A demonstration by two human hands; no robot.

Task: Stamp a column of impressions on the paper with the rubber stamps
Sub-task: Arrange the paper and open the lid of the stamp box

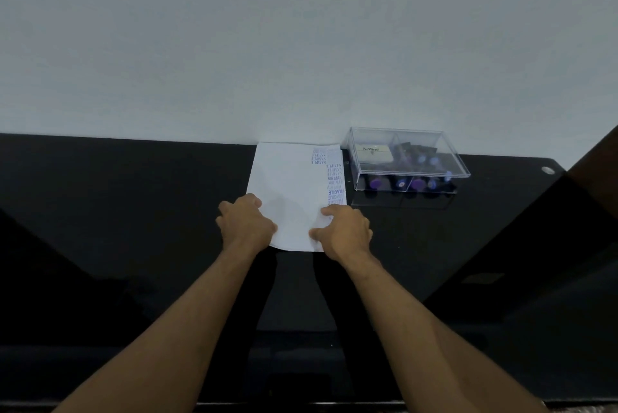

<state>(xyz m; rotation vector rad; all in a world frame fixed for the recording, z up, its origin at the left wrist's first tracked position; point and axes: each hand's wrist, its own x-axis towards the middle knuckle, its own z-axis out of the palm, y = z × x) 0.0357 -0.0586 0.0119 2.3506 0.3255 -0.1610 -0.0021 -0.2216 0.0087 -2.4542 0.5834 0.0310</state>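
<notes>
Head view: white rectangular paper sheet (287, 185) on glossy black table (133, 212), long axis running 6 to 12 o'clock, far edge at the wall; purple stamped text lines its 3 o'clock margin. Left hand (245, 222) and right hand (344, 230) pinch its near corners, fingers curled. Clear plastic lidded box of stamps (406, 158) sits at 3 o'clock. Judgement: square the sheet flat before stamping, gripping evenly to avoid creasing.

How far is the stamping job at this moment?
Done: blue impressions run down the paper along its right edge. In hand: left hand and right hand grip the paper's near edge, no stamp. Left: unclear; the stamps sit in the clear box.
</notes>
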